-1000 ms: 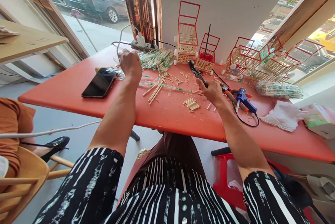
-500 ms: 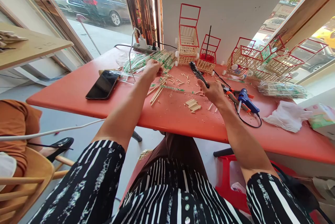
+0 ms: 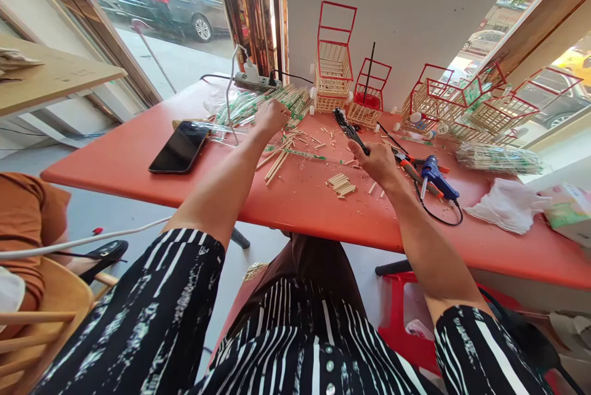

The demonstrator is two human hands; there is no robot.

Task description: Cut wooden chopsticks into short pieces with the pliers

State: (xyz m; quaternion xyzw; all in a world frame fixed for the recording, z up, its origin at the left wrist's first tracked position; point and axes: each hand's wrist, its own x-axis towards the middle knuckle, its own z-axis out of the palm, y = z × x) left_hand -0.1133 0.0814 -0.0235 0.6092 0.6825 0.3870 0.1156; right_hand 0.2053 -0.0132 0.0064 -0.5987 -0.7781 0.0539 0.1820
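My left hand (image 3: 271, 117) is over the pile of paper-wrapped wooden sticks (image 3: 295, 99) at the back of the red table. Its fingers are curled together, and whatever lies between them is too small to make out. My right hand (image 3: 379, 161) grips a black plier-like tool (image 3: 349, 127), which points up and left; its jaws are hard to see clearly. Loose bare sticks (image 3: 277, 167) lie below my left hand. Between the hands sits a small stack of short cut pieces (image 3: 340, 184), with crumbs and offcuts scattered around.
Small stick carts with red frames (image 3: 333, 69) stand along the wall. At right are a blue glue gun (image 3: 436, 176), orange-handled pliers (image 3: 415, 173), a bundle of sticks (image 3: 498, 158) and a white plastic bag (image 3: 505, 204). A phone (image 3: 179, 147) lies left; a seated person's leg (image 3: 32, 210) shows beyond.
My left hand has shifted slightly up and to the right over the wrapped sticks. My right hand and the tool stay almost where they were.
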